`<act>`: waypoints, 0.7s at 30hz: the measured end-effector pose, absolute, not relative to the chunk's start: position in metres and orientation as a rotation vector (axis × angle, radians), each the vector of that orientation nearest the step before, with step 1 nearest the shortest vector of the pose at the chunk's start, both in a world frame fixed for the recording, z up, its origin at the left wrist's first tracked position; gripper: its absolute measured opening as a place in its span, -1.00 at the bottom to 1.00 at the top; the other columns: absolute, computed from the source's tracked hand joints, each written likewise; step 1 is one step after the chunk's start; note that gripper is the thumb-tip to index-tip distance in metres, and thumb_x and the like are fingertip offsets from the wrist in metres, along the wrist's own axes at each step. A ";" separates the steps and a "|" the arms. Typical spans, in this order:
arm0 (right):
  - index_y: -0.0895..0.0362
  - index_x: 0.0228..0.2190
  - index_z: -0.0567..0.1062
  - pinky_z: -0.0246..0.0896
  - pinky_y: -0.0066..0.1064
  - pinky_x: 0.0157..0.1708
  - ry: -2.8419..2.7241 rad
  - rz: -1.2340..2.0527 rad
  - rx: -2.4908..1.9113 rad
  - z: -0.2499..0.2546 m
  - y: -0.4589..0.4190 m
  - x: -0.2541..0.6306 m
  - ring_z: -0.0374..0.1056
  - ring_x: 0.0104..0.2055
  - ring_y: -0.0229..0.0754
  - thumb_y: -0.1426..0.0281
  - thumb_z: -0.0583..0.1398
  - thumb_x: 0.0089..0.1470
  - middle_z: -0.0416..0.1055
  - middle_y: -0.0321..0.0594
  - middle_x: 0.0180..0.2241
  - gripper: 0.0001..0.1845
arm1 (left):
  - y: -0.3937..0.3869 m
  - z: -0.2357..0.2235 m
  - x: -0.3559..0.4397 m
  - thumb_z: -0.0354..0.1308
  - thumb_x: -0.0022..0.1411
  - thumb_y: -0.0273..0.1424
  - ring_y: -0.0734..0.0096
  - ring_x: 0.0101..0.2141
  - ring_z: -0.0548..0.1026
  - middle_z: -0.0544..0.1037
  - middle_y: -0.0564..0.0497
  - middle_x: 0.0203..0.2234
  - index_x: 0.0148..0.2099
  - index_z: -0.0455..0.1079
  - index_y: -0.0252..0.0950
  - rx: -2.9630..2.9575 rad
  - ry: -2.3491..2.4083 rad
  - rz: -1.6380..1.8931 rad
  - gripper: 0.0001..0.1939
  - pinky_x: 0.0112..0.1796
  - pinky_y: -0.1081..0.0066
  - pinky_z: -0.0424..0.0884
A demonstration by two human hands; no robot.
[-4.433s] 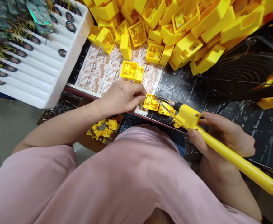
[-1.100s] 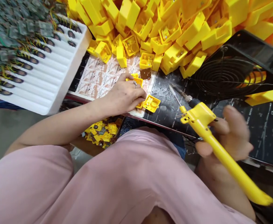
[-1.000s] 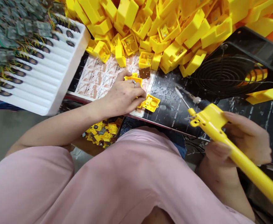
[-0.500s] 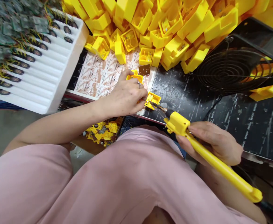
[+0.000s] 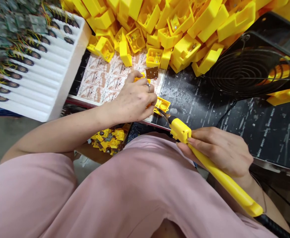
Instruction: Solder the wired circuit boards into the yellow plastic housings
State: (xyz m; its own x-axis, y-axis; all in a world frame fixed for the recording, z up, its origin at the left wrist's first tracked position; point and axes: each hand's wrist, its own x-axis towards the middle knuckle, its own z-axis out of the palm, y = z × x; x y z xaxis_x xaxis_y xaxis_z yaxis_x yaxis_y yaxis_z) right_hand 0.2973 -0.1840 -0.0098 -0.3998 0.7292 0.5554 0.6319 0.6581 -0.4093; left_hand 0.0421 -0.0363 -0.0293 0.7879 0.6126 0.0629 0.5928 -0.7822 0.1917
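Note:
My right hand (image 5: 221, 148) is wrapped round a yellow soldering iron (image 5: 204, 157), its thumb below the handle. The metal tip points up and left, into the near part of a small yellow plastic casing (image 5: 163, 104) at the bench edge. My left hand (image 5: 137, 96), a ring on one finger, curls over this casing and presses it down, hiding part of it. Another piece of yellow plastic (image 5: 140, 76) shows at its far fingertips. A brown circuit board (image 5: 152, 72) stands just beyond them. Whether the tip touches the casing is hard to tell.
Yellow casings (image 5: 154, 29) are heaped along the back. A black fan (image 5: 249, 66) stands at the right. On the left, a white foam tray (image 5: 60, 76) carries wired round parts and green boards. Below the bench edge lies a box of yellow pieces (image 5: 108, 140).
My right hand has moved the soldering iron left and slightly up, bringing its tip closer to my left fingers. My left hand stays nearly in place over the casing.

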 end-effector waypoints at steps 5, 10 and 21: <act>0.05 -0.31 0.47 0.50 -0.47 -0.36 -2.095 0.164 -1.174 -0.002 -0.186 0.304 0.53 -0.39 -0.28 0.41 0.26 0.35 0.57 -0.27 -0.40 -0.87 | -0.037 -0.024 0.046 0.09 0.34 -0.33 0.08 -0.10 0.53 0.61 -0.01 -0.35 -0.33 0.52 -0.22 2.876 0.943 0.144 -0.77 0.21 -0.22 0.24; 0.06 -0.28 0.48 0.46 -0.51 -0.41 -2.067 0.125 -1.147 -0.011 -0.187 0.305 0.52 -0.42 -0.29 0.41 0.31 0.30 0.54 -0.30 -0.43 -0.90 | -0.038 -0.022 0.044 0.10 0.32 -0.35 0.10 -0.11 0.55 0.61 -0.02 -0.37 -0.31 0.51 -0.23 2.933 0.925 0.146 -0.81 0.20 -0.19 0.30; -0.16 0.23 0.47 0.56 -0.27 -0.40 -1.708 0.036 -1.389 -0.034 -0.197 0.295 0.60 -0.35 -0.10 0.37 0.42 0.17 0.67 -0.31 -0.19 -0.37 | -0.039 -0.028 0.030 0.06 0.45 -0.33 0.17 -0.17 0.58 0.64 0.08 -0.40 -0.27 0.59 -0.09 2.760 1.027 0.462 -0.71 0.31 -0.28 0.19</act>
